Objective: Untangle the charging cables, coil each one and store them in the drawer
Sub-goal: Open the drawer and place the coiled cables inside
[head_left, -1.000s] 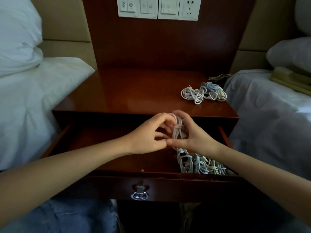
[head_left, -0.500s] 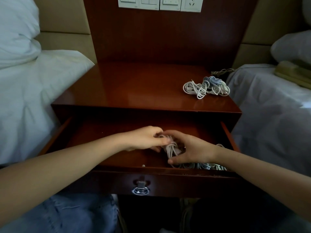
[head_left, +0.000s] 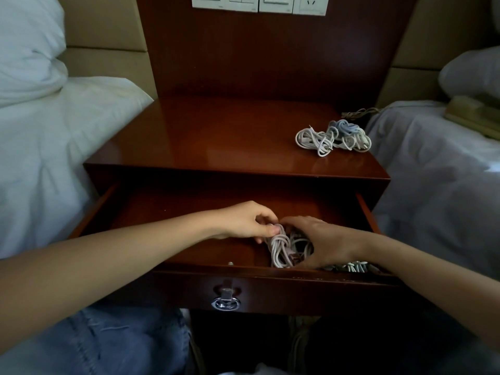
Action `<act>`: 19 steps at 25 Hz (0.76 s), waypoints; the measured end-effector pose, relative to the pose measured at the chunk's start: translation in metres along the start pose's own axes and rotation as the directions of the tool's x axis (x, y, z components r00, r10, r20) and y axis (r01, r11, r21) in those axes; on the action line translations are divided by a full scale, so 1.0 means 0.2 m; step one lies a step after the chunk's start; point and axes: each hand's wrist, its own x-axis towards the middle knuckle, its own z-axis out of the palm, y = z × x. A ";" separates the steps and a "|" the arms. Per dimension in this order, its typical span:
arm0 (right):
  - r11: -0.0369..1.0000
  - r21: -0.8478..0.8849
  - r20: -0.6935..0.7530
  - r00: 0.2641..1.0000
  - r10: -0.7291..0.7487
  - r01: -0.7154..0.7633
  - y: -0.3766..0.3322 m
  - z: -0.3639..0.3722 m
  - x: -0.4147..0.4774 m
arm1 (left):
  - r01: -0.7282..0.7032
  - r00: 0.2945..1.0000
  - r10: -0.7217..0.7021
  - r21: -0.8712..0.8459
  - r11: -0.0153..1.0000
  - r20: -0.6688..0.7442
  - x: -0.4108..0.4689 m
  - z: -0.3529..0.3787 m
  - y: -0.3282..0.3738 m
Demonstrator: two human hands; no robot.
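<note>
Left hand [head_left: 243, 223]: we see it reaching into the drawer from the left, its fingers curled, their tips pinching the top loop of the coiled cable.
Right hand [head_left: 327, 242]: it cups the same coil from the right, fingers bent over the upper side and the thumb hooked along the lower side, near the drawer's front edge.
How far open: neither hand is flat. Both are bent round the bundle, and the two sets of fingertips nearly meet above it.
Coiled cable [head_left: 280, 247]: pale pinkish white, wound into a loose knot-like bundle. It sits low inside the drawer, right of centre and close to the front edge. We cannot tell whether it touches the drawer floor.
Drawer [head_left: 93, 212]: pulled out from the nightstand, dark red wood.
Stored cables [head_left: 351, 266]: more pale coils lie in the drawer's front right corner, partly hidden under the right wrist.
Tangled cables [head_left: 332, 138]: a white and light blue heap on the nightstand top [head_left: 216, 136], by its right edge, well apart from the hands.
Drawer handle [head_left: 226, 303]: a metal ring at the middle of the front panel.
</note>
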 end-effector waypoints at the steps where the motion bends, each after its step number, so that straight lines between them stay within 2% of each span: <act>1: 1.000 0.026 0.018 1.000 0.006 -0.006 0.01 0.00 -0.01 | -0.002 1.000 0.002 -0.013 1.000 0.016 0.00 0.00 0.00; 6: 0.981 0.185 0.018 0.998 0.059 -0.061 0.05 0.00 -0.04 | -0.044 0.997 0.049 -0.072 0.996 0.067 0.03 0.02 0.04; 10: 0.986 0.155 0.035 0.998 0.061 -0.066 0.07 -0.02 -0.03 | -0.007 0.991 0.013 -0.049 0.999 0.130 0.07 0.01 0.04; 15: 0.991 0.105 0.109 0.992 0.067 -0.079 0.09 0.00 -0.03 | 0.000 0.993 -0.002 0.014 1.000 0.115 0.07 0.01 0.06; 17: 0.991 0.120 0.057 0.997 0.051 -0.058 0.08 0.00 -0.03 | -0.025 0.994 0.013 0.108 0.994 0.109 0.08 -0.05 0.08; 19: 0.994 0.108 -0.054 0.998 0.023 -0.017 0.06 -0.01 -0.04 | -0.113 0.993 0.105 0.190 0.975 0.052 0.08 -0.12 0.13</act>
